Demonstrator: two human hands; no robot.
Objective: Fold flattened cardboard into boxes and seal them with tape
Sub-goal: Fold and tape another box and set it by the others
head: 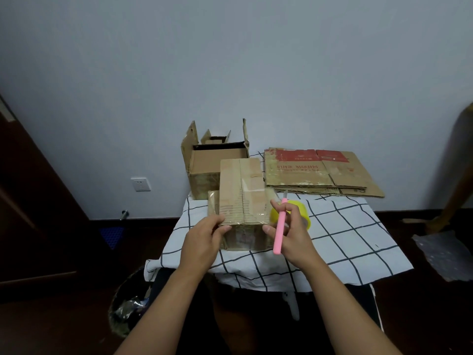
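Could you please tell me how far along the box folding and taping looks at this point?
Partly done. The closed box at the front already has tape along its top seam. The left hand grips its near corner while the right hand holds a pink knife, with the yellow tape roll behind it. Still left: the open box at the back has its flaps up, and the flat cardboard is unfolded.

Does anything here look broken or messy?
Yes. The open box at the back has ragged, torn flaps standing up unevenly. The box being held is scuffed, with wrinkled tape and peeled patches. The flattened cardboard on the right hangs over the table's edge.
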